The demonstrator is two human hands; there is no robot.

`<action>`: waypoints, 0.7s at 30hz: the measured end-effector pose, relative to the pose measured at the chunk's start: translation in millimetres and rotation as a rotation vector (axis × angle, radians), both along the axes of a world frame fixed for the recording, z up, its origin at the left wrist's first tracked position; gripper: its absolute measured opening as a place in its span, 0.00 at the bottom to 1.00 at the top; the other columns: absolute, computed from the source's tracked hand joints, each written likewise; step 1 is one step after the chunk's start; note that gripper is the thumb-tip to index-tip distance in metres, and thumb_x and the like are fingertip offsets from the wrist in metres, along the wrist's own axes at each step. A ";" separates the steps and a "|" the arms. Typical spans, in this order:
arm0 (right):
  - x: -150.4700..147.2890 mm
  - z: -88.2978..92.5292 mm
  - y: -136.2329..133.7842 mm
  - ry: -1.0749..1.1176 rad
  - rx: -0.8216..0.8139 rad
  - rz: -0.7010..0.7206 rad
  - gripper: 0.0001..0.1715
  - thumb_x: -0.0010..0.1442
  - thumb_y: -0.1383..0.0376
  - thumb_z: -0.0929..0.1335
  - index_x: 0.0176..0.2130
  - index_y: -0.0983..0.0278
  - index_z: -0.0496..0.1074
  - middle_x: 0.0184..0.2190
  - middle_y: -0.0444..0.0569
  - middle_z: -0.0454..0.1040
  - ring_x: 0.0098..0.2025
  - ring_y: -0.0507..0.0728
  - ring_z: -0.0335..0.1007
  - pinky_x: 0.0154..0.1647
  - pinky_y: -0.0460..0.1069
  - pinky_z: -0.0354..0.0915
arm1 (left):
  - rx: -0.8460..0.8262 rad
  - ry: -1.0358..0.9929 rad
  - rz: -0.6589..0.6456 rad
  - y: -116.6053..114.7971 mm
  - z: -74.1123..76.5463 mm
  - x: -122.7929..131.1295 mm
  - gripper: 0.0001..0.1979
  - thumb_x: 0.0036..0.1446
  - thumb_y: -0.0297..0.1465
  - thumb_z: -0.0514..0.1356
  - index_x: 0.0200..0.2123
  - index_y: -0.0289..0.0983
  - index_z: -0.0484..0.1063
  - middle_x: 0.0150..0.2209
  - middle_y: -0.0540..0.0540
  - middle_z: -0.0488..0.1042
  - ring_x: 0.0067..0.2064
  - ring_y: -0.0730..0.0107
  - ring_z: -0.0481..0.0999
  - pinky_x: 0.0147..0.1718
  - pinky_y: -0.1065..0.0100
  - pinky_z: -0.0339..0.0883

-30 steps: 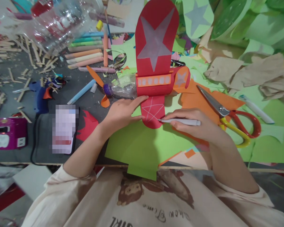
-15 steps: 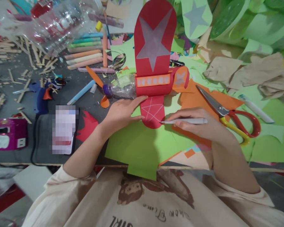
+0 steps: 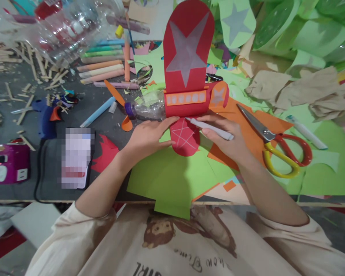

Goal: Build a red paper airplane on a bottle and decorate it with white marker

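Note:
A plastic bottle (image 3: 148,106) wrapped in red paper lies sideways, with an orange propeller at its purple cap. Its upper red wing (image 3: 186,48) bears a grey star. On the lower red wing (image 3: 185,143) a star is outlined in pale lines. My left hand (image 3: 151,140) rests at that wing's left edge, thumb and forefinger spread apart, holding nothing. My right hand (image 3: 225,134) grips a white marker (image 3: 211,128), whose tip touches the top of the lower wing, close beside the bottle's body.
Red-and-yellow scissors (image 3: 276,140) lie open at the right on orange paper. Green paper (image 3: 166,180) sits at the front edge. Left are a phone (image 3: 76,157), a blue glue gun (image 3: 47,120), a purple box (image 3: 10,163) and wooden sticks. Markers (image 3: 103,65) lie behind.
My right hand has moved the marker up and left, from the lower wing's bottom right edge to its top. My left hand keeps its place.

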State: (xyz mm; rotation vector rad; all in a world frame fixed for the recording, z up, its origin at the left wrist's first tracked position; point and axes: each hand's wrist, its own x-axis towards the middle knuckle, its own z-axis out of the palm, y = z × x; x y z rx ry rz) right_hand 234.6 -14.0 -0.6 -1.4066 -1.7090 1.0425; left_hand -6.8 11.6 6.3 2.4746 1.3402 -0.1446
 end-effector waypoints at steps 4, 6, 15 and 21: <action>2.0 -0.4 -0.6 0.038 0.005 0.025 0.13 0.61 0.58 0.70 0.45 0.59 0.79 0.44 0.49 0.82 0.42 0.59 0.78 0.44 0.53 0.73 | -0.003 -0.017 0.004 -0.2 -1.0 -0.6 0.36 0.60 0.50 0.61 0.64 0.37 0.63 0.31 0.48 0.76 0.34 0.62 0.76 0.35 0.69 0.61; 2.1 -0.7 -0.8 0.030 0.007 0.032 0.14 0.61 0.57 0.70 0.45 0.59 0.79 0.44 0.50 0.82 0.42 0.59 0.78 0.43 0.53 0.73 | 0.009 -0.023 -0.005 -0.2 -1.6 -0.7 0.36 0.60 0.50 0.61 0.64 0.37 0.62 0.31 0.48 0.75 0.34 0.63 0.76 0.35 0.69 0.61; 1.1 0.1 0.1 -0.023 0.013 0.032 0.15 0.61 0.57 0.69 0.46 0.60 0.78 0.43 0.50 0.82 0.42 0.60 0.78 0.43 0.54 0.73 | 0.023 -0.023 -0.013 0.4 -3.1 -1.9 0.36 0.60 0.50 0.62 0.65 0.37 0.62 0.30 0.48 0.75 0.33 0.62 0.76 0.34 0.69 0.61; 1.8 -0.4 -0.6 -0.052 -0.002 0.040 0.15 0.62 0.57 0.68 0.46 0.59 0.78 0.42 0.49 0.81 0.38 0.58 0.77 0.39 0.52 0.72 | 0.023 -0.031 -0.015 0.6 -3.5 -2.6 0.35 0.60 0.49 0.61 0.64 0.37 0.62 0.30 0.48 0.75 0.35 0.61 0.76 0.35 0.68 0.61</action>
